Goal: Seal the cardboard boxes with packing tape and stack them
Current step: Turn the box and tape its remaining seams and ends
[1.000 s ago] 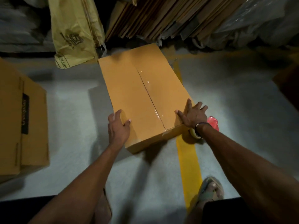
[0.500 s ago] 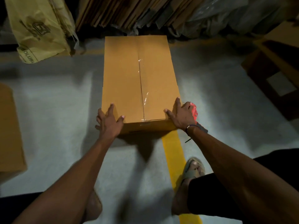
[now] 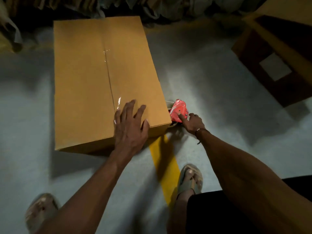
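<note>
A closed brown cardboard box [image 3: 84,78] lies on the grey floor, with clear tape glinting along its centre seam. My left hand [image 3: 130,125] rests flat with spread fingers on the box's near right corner. A red tape dispenser [image 3: 179,110] sits on the floor against the box's right side. My right hand [image 3: 192,123] grips the dispenser from behind, forefinger stretched along its red body.
An open, empty cardboard box [image 3: 276,58] stands at the right. Flattened cartons and plastic bags [image 3: 152,5] line the back. A yellow floor stripe [image 3: 163,161] runs toward me from under the taped box. My sandalled feet [image 3: 190,179] are at the bottom.
My left hand moved from the box's near left corner across to its near right part. My right hand came off the box and took the red dispenser. The view shifted.
</note>
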{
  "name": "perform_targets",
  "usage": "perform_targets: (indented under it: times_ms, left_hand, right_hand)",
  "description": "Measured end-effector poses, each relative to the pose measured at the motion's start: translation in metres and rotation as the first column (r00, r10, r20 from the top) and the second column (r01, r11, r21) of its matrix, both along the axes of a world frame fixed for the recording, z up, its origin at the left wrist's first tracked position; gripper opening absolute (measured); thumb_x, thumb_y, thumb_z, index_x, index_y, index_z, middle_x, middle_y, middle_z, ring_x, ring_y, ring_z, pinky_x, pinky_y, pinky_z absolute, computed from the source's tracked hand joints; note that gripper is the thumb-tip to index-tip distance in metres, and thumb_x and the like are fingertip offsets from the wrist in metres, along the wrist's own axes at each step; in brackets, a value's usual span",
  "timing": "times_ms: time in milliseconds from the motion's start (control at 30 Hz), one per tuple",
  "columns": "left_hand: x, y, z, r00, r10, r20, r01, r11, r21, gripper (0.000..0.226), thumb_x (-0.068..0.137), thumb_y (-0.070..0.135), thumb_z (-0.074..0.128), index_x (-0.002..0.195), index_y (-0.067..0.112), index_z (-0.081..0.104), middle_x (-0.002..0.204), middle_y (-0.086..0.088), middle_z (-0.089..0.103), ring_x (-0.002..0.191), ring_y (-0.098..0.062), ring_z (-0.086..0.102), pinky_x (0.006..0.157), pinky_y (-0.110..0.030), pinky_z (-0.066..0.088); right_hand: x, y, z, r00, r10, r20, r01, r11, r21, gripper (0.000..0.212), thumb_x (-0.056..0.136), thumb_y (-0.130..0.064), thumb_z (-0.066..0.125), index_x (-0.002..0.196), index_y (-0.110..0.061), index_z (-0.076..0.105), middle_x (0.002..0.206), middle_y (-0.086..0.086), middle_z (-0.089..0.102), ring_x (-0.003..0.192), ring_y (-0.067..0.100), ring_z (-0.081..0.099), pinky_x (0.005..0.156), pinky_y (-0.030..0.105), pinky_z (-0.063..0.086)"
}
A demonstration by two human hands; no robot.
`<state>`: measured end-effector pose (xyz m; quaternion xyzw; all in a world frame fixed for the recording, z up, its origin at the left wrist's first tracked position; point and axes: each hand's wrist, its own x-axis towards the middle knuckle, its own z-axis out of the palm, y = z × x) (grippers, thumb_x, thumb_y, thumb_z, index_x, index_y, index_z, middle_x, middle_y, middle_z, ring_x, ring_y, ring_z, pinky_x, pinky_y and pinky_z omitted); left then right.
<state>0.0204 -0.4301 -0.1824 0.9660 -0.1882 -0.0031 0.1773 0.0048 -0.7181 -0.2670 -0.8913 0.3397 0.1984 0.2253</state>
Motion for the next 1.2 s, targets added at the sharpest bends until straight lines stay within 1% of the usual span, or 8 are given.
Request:
perform_targets:
  times_ms: [133, 333, 533, 800, 933, 1000, 1133, 1200]
  left_hand:
    - [0.000, -0.002, -0.009, 0.999, 0.023, 0.026, -0.024, 0.999, 0.044, 0.059, 0.100, 0.047, 0.036, 0.154, 0.026, 0.042, 0.165, -0.009, 0.030, 0.155, -0.028, 0.025, 0.124, -0.057, 0.021]
    - [0.000, -0.004, -0.012, 0.999, 0.027, 0.032, -0.028, 0.998, 0.047, 0.060, 0.100, 0.046, 0.037, 0.156, 0.025, 0.044, 0.165, -0.010, 0.032, 0.154, -0.029, 0.027, 0.123, -0.057, 0.021]
    - [0.000, 0.001, -0.002, 0.999, -0.025, -0.034, 0.028, 0.995, 0.094, 0.062, 0.104, 0.050, 0.027, 0.160, 0.026, 0.037, 0.168, -0.010, 0.029, 0.156, -0.028, 0.024, 0.124, -0.057, 0.024]
    - [0.020, 0.026, 0.055, 0.944, -0.196, -0.265, 0.246, 0.954, 0.170, 0.056, 0.105, 0.047, 0.031, 0.156, 0.026, 0.040, 0.165, -0.011, 0.035, 0.150, -0.030, 0.035, 0.115, -0.053, 0.036]
    - [0.015, 0.056, 0.107, 0.950, -0.236, -0.204, 0.288, 0.914, 0.285, 0.049, 0.108, 0.041, 0.040, 0.153, 0.024, 0.043, 0.165, -0.008, 0.033, 0.152, -0.025, 0.031, 0.121, -0.052, 0.027]
    - [0.009, 0.072, 0.141, 0.964, -0.201, -0.176, 0.247, 0.921, 0.301, 0.048, 0.108, 0.042, 0.040, 0.152, 0.023, 0.045, 0.164, -0.008, 0.034, 0.151, -0.025, 0.032, 0.121, -0.050, 0.026]
    - [-0.008, 0.101, 0.200, 0.984, -0.011, -0.180, 0.024, 0.997, 0.071, 0.039, 0.107, 0.041, 0.046, 0.138, 0.020, 0.058, 0.146, -0.008, 0.053, 0.130, -0.027, 0.052, 0.106, -0.044, 0.042]
    - [-0.019, 0.112, 0.216, 0.927, 0.140, -0.348, -0.209, 0.963, -0.171, 0.032, 0.109, 0.039, 0.047, 0.126, 0.017, 0.064, 0.131, -0.008, 0.062, 0.113, -0.024, 0.058, 0.092, -0.038, 0.046]
  right_hand:
    - [0.005, -0.003, -0.020, 0.998, -0.004, -0.068, 0.009, 0.997, 0.076, 0.115, 0.064, -0.105, 0.015, 0.119, -0.017, 0.066, 0.116, 0.016, 0.068, 0.106, 0.037, 0.063, 0.099, 0.049, 0.050]
    - [0.008, 0.002, -0.020, 0.985, -0.136, -0.109, 0.140, 0.990, 0.032, 0.108, 0.081, -0.094, 0.011, 0.139, -0.017, 0.060, 0.135, 0.020, 0.055, 0.129, 0.038, 0.050, 0.111, 0.049, 0.034]
    - [0.008, -0.006, 0.015, 0.975, -0.155, -0.161, 0.163, 0.986, 0.037, 0.109, 0.079, -0.092, 0.001, 0.097, -0.019, 0.079, 0.119, 0.017, 0.066, 0.115, 0.036, 0.057, 0.109, 0.052, 0.029]
    - [0.020, -0.024, 0.140, 0.981, -0.175, 0.081, 0.174, 0.985, 0.023, 0.120, 0.064, -0.098, -0.009, 0.100, -0.021, 0.076, 0.103, 0.013, 0.072, 0.096, 0.034, 0.065, 0.091, 0.041, 0.053]
    - [0.034, -0.007, 0.229, 0.980, -0.063, 0.191, 0.052, 0.997, 0.059, 0.113, 0.076, -0.092, -0.009, 0.115, -0.023, 0.071, 0.111, 0.011, 0.072, 0.103, 0.036, 0.065, 0.098, 0.046, 0.051]
    - [0.033, 0.014, 0.275, 0.968, -0.004, 0.253, -0.023, 0.994, 0.105, 0.113, 0.077, -0.092, -0.010, 0.105, -0.021, 0.073, 0.101, 0.010, 0.075, 0.094, 0.032, 0.069, 0.093, 0.046, 0.055]
    - [0.011, 0.072, 0.333, 0.935, 0.050, 0.352, -0.176, 0.925, 0.338, 0.114, 0.080, -0.094, -0.003, 0.084, -0.008, 0.071, 0.072, 0.005, 0.066, 0.063, 0.018, 0.055, 0.058, 0.030, 0.043]
    - [-0.007, 0.100, 0.342, 0.930, 0.087, 0.356, -0.257, 0.848, 0.464, 0.121, 0.074, -0.099, -0.002, 0.087, -0.004, 0.072, 0.071, 0.004, 0.061, 0.059, 0.014, 0.045, 0.050, 0.026, 0.033]
